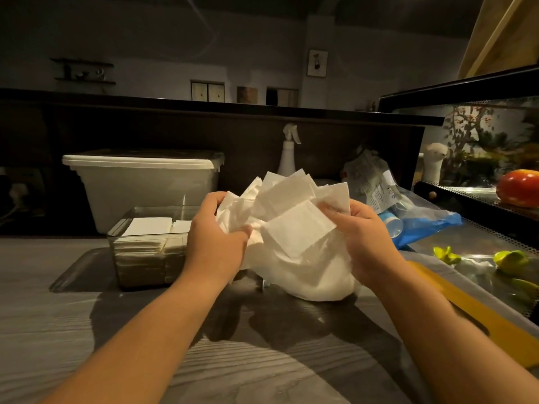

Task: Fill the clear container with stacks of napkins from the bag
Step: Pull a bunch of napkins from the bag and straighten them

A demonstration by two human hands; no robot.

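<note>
Napkins [291,205], a loose fan (corners every way), sticking out of white bag [318,275] at mid-bench [87,330]. Gripped on one side by left hand [215,237], fingers curled round the bunch; pinched on the other by right hand [361,237], thumb over the top sheet. Just left of the bag, touching the left wrist, clear container [112,243], partly filled with flat stacks [148,225]. Behind it, toward the far edge, lidded tub [140,182]; spray bottle [288,153] further right. Near the right edge, blue packet [423,223] and yellow board [466,310].
</note>
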